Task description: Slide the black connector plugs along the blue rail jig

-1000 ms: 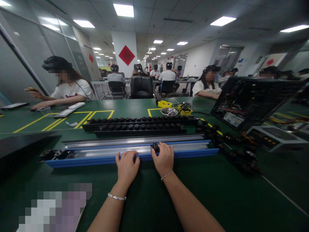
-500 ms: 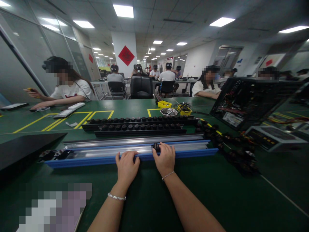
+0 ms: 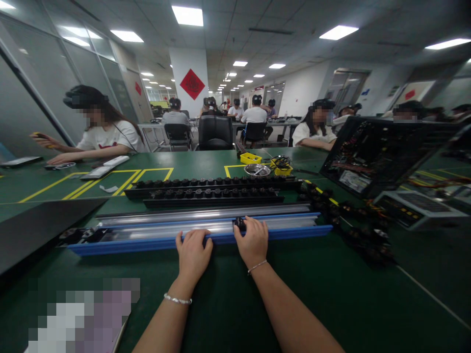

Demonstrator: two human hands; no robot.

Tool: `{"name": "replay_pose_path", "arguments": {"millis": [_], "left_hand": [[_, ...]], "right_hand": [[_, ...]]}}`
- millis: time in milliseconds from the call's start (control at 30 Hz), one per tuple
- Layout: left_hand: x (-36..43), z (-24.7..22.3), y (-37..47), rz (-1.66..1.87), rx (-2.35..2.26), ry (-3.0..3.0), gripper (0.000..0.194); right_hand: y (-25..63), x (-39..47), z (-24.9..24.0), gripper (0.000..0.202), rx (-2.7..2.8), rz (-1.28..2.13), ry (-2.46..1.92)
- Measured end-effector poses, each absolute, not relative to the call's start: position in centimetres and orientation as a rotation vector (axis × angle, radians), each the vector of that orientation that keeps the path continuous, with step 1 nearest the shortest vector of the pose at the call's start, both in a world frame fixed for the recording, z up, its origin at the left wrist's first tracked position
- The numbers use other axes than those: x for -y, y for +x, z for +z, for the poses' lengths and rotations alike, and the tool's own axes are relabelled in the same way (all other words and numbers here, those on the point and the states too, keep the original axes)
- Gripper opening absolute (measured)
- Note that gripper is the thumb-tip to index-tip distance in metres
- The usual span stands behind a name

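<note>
A long blue-edged metal channel [image 3: 147,243] with a shiny inside lies crosswise in front of me. My left hand [image 3: 194,252] grips its near wall around the middle, fingers curled over the rim. My right hand [image 3: 253,241] pinches a small black socket module [image 3: 240,224], which sits in or just over the channel; its underside is hidden. At the channel's left end are more black modules [image 3: 93,235]. Just behind runs a second silvery channel [image 3: 206,214] with dark edges.
Two black strips [image 3: 213,193] filled with round sockets lie farther back. Loose black modules [image 3: 368,240] pile up at right, beside a power supply box [image 3: 419,208] and an open computer case [image 3: 368,157]. Yellow bins [image 3: 250,158] and a metal bowl [image 3: 256,170] stand behind. Co-workers sit around the table.
My right hand and the black socket module have shifted very slightly right along the channel. My left hand has stayed put.
</note>
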State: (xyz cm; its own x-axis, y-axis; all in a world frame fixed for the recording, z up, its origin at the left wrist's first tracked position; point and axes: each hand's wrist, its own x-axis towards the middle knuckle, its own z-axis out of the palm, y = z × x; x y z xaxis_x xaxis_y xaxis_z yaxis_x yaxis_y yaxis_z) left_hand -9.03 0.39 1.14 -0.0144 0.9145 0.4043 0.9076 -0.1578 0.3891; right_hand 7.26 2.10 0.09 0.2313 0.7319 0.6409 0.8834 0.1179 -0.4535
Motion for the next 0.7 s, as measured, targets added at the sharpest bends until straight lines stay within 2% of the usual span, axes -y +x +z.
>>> {"name": "replay_pose_path", "arguments": {"millis": [700], "left_hand": [[-0.48,1.06,-9.07,0.923,-2.02,2.2,0.02]], "right_hand": [[7.71,-1.93,0.43,0.018,1.5,-0.23,-1.656]]}}
